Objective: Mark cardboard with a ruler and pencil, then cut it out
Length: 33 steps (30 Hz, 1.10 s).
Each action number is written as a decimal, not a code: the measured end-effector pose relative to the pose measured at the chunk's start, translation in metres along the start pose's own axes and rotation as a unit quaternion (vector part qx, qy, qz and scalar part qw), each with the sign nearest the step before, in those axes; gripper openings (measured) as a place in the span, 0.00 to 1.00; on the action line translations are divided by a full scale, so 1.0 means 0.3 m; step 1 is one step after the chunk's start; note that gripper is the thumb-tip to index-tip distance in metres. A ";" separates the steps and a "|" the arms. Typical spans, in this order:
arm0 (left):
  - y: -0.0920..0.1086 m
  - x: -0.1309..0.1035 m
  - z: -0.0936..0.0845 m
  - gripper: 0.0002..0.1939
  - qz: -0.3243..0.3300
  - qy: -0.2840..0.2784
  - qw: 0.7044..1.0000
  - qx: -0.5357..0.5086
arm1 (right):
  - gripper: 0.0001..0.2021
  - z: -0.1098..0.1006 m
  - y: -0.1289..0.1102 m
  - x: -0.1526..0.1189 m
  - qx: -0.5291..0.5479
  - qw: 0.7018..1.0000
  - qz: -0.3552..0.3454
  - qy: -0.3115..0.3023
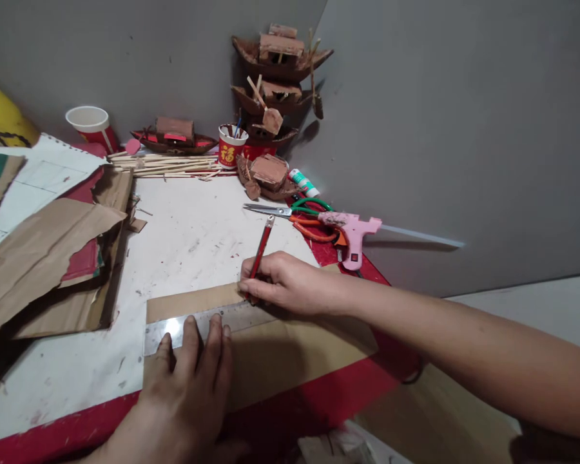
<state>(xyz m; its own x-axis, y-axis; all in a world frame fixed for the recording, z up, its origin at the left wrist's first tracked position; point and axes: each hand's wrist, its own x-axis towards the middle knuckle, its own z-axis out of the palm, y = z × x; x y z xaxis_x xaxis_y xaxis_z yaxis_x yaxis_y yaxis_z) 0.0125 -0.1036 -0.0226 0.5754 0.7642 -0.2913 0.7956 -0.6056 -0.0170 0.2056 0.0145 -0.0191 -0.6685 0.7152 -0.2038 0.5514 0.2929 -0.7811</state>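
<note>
A flat sheet of brown cardboard (290,361) lies on the white table top near its front edge. Across its upper part runs a clear ruler (236,316), slightly tilted up to the right. My left hand (183,380) presses on the ruler's left half with fingers spread and flat. My right hand (280,283) grips a red and black pencil (261,248), its lower end down by the ruler's upper edge. The tip itself is hidden by the fingers. My right forearm covers the right end of the cardboard.
Beyond the cardboard lie scissors (270,210) and a pink glue gun (352,235). Brown model boats (280,58) are stacked at the back, near a red paper cup (232,151) and thin wooden sticks (174,166). Torn cardboard pieces (43,258) pile up at left. A grey wall stands behind.
</note>
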 end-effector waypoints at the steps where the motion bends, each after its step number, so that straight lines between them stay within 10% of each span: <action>1: 0.000 0.000 0.000 0.40 0.000 -0.001 1.000 0.001 | 0.10 -0.002 0.005 -0.008 -0.003 1.000 -0.001 0.006; 33: -0.002 -0.007 0.074 0.41 -0.003 0.080 0.996 0.026 | 0.14 -0.025 0.102 -0.169 -0.066 0.990 0.032 0.118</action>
<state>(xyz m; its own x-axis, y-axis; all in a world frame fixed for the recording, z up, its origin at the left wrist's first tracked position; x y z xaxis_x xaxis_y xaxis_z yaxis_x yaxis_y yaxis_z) 0.0067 -0.1099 -0.0433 0.5975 0.7903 -0.1360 0.7900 -0.6092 -0.0690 0.2601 -0.0080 -0.0282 -0.5029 0.8591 -0.0949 0.6601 0.3108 -0.6839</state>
